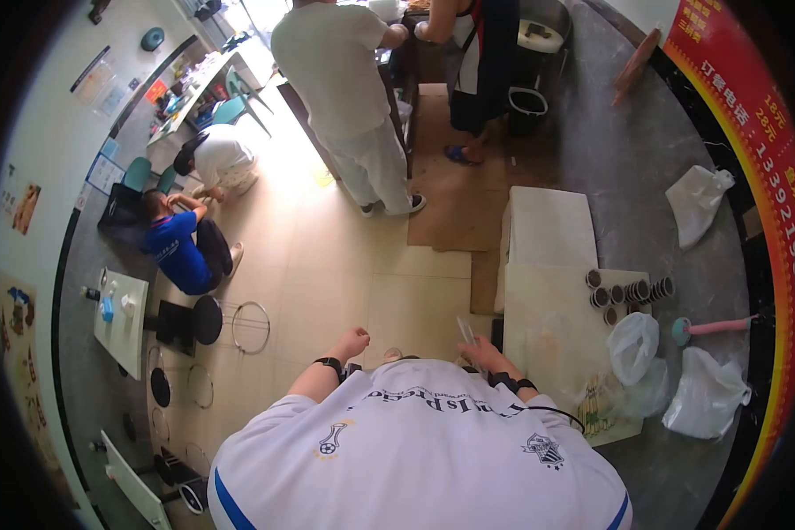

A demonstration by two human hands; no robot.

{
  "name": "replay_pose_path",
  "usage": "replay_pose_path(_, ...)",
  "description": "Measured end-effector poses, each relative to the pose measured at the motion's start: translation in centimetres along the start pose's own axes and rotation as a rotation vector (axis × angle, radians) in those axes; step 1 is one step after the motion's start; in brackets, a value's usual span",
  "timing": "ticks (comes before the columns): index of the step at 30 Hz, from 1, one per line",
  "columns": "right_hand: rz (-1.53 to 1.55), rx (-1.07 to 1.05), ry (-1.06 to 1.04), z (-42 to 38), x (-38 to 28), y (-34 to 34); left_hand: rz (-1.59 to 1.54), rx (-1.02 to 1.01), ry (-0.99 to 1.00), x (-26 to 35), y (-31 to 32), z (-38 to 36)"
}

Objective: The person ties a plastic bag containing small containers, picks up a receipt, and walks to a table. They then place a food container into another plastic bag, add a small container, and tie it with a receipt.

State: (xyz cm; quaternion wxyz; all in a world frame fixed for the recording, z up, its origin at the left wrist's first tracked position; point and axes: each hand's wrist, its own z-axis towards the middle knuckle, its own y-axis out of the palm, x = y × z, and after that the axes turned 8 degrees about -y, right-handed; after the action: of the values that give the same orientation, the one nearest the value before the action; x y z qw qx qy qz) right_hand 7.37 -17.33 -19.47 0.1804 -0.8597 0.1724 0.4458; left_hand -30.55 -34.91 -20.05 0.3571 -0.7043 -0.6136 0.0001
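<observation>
My left hand [353, 342] hangs in front of my white shirt with its fingers curled in, over the tiled floor; I see nothing in it. My right hand [480, 352] is closed on a thin, clear plastic piece [465, 330] that sticks up from its fingers; its exact kind is too small to tell. That hand is beside the left edge of a pale table [543, 309]. On the table are several small round dark-topped containers [618, 294], some in rows, and clear plastic bags [633, 346].
White bags [705, 393] and a pink-handled tool [715, 327] lie against the right wall. A white box [552, 228] stands ahead. Two people stand at a counter; two others crouch at left near stools [207, 320] and a small table [120, 322].
</observation>
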Motion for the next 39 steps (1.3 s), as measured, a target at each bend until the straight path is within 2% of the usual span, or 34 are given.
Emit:
replay_pose_path(2, -0.009, -0.010, -0.111, 1.2, 2.5, 0.2, 0.013, 0.035, 0.020, 0.0, 0.6, -0.2)
replay_pose_path(6, 0.045, 0.002, -0.148, 4.7, 7.7, 1.6, 0.032, 0.063, 0.028, 2.6, 0.5, -2.6)
replay_pose_path(8, -0.263, 0.030, -0.605, 7.1, 12.6, 1.8, 0.019, 0.078, 0.037, 3.3, 0.7, -3.1)
replay_pose_path(9, -0.264, 0.030, -0.609, 6.9, 11.3, 1.3, 0.002, 0.086, 0.053, 3.6, 0.8, -3.1)
replay_pose_path(11, 0.092, 0.025, 0.003, 5.4, 5.6, 0.2, 0.009, 0.098, 0.059, 4.3, 0.9, -3.3)
replay_pose_path(14, 0.257, 0.073, 0.029, 2.8, 1.3, -1.2, -0.006, 0.105, 0.088, 6.1, 1.0, -3.8)
replay_pose_path(16, 0.251, 0.092, 0.020, 2.1, 0.2, -2.0, -0.023, 0.097, 0.108, 7.2, 1.1, -3.3)
replay_pose_path(18, 0.258, 0.107, 0.025, 0.9, -0.9, -2.2, -0.012, 0.084, 0.208, 8.3, 1.1, -2.3)
replay_pose_path(20, 0.466, 0.092, -0.081, -0.7, -2.3, -2.9, -0.041, 0.060, 0.245, 9.8, 1.0, -1.8)
replay_pose_path(21, 0.487, 0.102, -0.066, -1.0, -2.7, -3.0, -0.084, 0.045, 0.290, 10.7, 0.9, -1.6)
replay_pose_path(23, 0.767, 0.205, 0.056, -1.5, -3.2, -3.2, -0.049, 0.000, 0.314, 12.7, 0.6, -1.1)
replay_pose_path(25, 0.747, 0.274, 0.065, -2.9, -4.9, -4.1, -0.026, -0.076, 0.390, 14.4, 1.0, 0.5)
replay_pose_path(27, 0.485, 0.463, -0.157, -1.1, 1.4, -2.1, 0.021, -0.194, 0.427, 15.7, 1.9, 2.2)
replay_pose_path(30, 0.577, 0.598, -0.022, -4.3, -1.5, -2.2, 0.140, -0.339, 0.527, 19.3, 2.8, 2.7)
replay_pose_path(32, 0.389, 0.716, -0.013, -4.4, -1.7, -1.6, 0.201, -0.464, 0.557, 21.5, 3.3, 2.9)
replay_pose_path(35, 0.544, 0.857, 0.005, -5.5, -4.1, -2.1, 0.293, -0.593, 0.661, 24.9, 4.2, 1.8)
replay_pose_path(36, 0.556, 0.871, 0.022, -5.0, -3.1, -1.9, 0.305, -0.615, 0.658, 26.0, 4.2, 0.9)
replay_pose_path(38, 0.049, 1.010, 0.051, -4.1, 0.8, -2.1, 0.453, -0.740, 0.636, 28.3, 4.6, -0.3)
replay_pose_path(39, 0.062, 1.022, 0.070, -4.3, 1.7, -2.5, 0.468, -0.760, 0.633, 28.8, 5.2, -0.2)
